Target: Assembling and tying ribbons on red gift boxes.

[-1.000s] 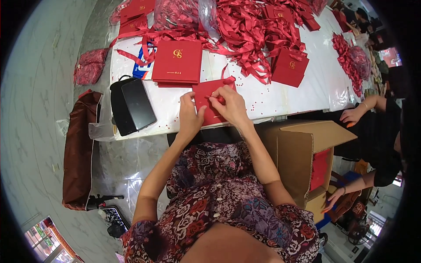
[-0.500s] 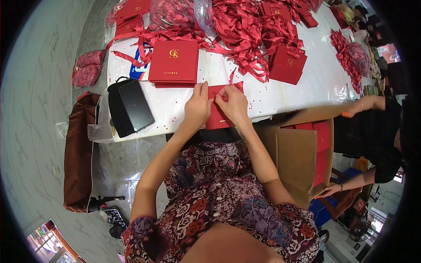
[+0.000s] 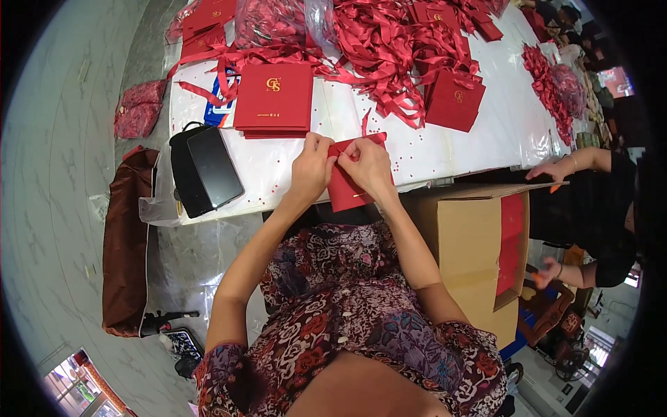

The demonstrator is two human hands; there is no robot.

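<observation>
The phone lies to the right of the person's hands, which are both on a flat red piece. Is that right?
Not quite: the head view shows the phone to the left of the left hand and right hand, both on a flat red piece.

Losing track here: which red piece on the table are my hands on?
The red piece at the near table edge, touched by your left hand and right hand. The stack beyond and pieces among ribbons lie untouched.
</observation>
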